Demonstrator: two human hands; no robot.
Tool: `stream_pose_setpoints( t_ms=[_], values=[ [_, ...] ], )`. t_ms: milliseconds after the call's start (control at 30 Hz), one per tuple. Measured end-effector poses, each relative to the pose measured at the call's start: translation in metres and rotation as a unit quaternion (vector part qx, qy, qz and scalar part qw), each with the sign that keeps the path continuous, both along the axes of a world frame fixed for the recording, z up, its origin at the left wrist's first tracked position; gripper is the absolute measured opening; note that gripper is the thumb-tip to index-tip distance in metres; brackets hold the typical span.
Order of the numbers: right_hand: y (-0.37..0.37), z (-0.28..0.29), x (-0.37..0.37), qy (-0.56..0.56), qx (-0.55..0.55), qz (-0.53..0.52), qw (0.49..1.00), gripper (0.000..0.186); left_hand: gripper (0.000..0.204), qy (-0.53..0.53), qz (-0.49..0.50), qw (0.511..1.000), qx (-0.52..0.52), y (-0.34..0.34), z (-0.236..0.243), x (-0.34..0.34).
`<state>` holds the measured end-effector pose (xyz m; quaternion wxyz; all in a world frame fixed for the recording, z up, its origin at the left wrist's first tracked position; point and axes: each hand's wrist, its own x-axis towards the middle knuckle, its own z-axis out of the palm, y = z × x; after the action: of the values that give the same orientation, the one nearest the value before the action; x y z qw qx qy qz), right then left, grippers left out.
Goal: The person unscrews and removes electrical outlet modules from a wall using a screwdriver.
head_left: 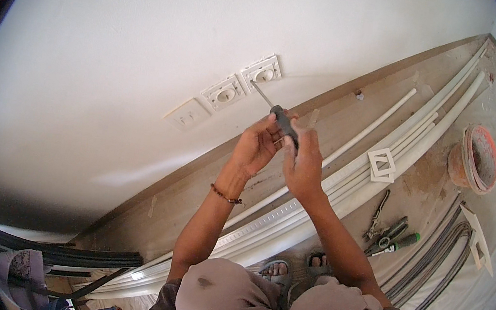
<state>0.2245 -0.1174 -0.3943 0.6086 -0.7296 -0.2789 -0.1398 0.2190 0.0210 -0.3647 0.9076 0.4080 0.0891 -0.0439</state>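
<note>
My left hand and my right hand both grip the dark handle of a screwdriver, with the left fingers toward its upper end. Its thin shaft points up-left to the lower-left part of the rightmost white wall socket; whether the tip touches a screw is too small to tell. Beside it are a second socket with a round middle and exposed mounting frame, and a white double switch or plate lower left.
White conduits run along the wall's base, with square frames on them. Right lie an orange bucket, hand tools, grey flexible cables and a white plate. Black tubing lies lower left.
</note>
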Motion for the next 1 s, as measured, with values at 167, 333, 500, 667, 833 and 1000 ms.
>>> stream_pose_setpoints(
  t_ms=[167, 333, 500, 667, 833, 1000],
  values=[
    [0.002, 0.008, -0.009, -0.109, -0.052, -0.036, 0.992, 0.033, 0.037, 0.021, 0.000, 0.996, 0.082, 0.015, -0.016, -0.001],
    [-0.005, 0.003, -0.002, 0.126, 0.054, 0.055, 0.989, 0.040, 0.033, 0.004, 0.050, 0.999, -0.012, -0.011, 0.001, -0.001],
    [0.004, 0.006, -0.008, -0.082, -0.097, -0.017, 0.992, 0.040, 0.040, 0.024, -0.049, 0.998, 0.026, 0.016, -0.011, -0.003],
    [-0.004, 0.019, -0.012, 0.058, 0.061, 0.021, 0.996, 0.042, 0.037, 0.011, 0.030, 0.998, 0.045, -0.001, -0.004, -0.003],
    [-0.002, 0.002, -0.004, -0.056, -0.060, -0.007, 0.997, 0.044, 0.036, 0.030, -0.006, 0.999, -0.013, -0.002, 0.005, -0.001],
    [0.001, 0.013, -0.010, -0.077, -0.027, -0.021, 0.996, 0.048, 0.036, 0.011, -0.012, 1.000, 0.026, 0.021, -0.028, -0.002]
  ],
)
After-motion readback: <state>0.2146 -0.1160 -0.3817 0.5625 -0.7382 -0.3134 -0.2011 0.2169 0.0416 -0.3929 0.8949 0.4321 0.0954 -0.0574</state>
